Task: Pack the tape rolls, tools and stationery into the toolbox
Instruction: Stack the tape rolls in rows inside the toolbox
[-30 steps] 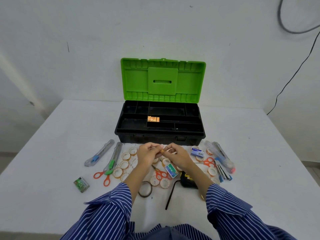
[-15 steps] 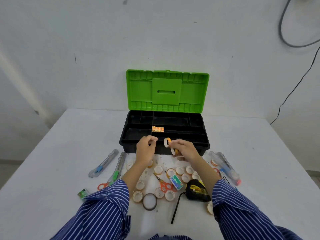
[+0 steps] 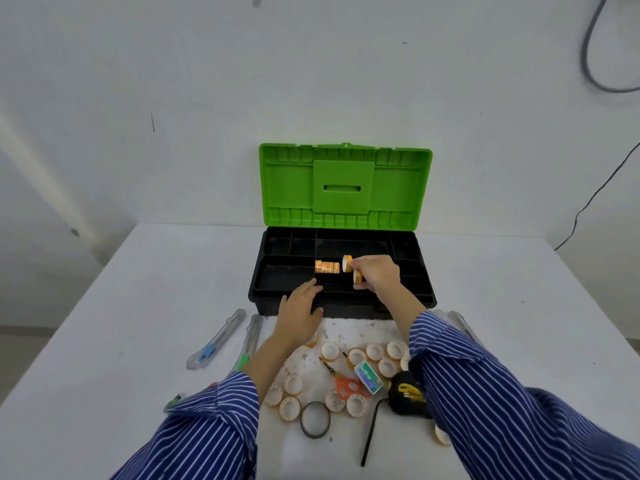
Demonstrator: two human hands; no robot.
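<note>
Right hand: the right hand (image 3: 375,276) hangs over the middle of the toolbox (image 3: 341,303), its fingers (image 3: 360,268) curled round two small orange tape rolls (image 3: 347,263) — one stands on edge by the thumb, the other sits lower in the grip.
Left hand: the left hand (image 3: 300,311) rests on the front rim of the box with its fingers straight and loose, holding nothing.
Packed so far: a row of orange rolls (image 3: 327,266) lies in a narrow centre compartment, just left of the held pair.
Still out: many white tape rolls (image 3: 329,351), a black tape ring (image 3: 315,424), orange scissors (image 3: 343,382), a tape measure (image 3: 407,396), a small green-and-white box (image 3: 369,375), a hex key (image 3: 370,431) and two utility knives (image 3: 216,339) lie on the worktop (image 3: 138,306) — most of the job looks undone.
Risk, double grip: two rolls in one hand may part unevenly; the lower one could drop first and roll into the wrong compartment.
Risk, tight slot: the compartment looks narrow, so a roll set down tilted may jam on the divider or knock the packed row askew.
Risk, box shift: the left hand seems to steady the box; lifting it early may let the box slide.
Risk, sleeves: the striped cuffs (image 3: 446,344) pass low over the loose rolls and may sweep some toward the edge.
</note>
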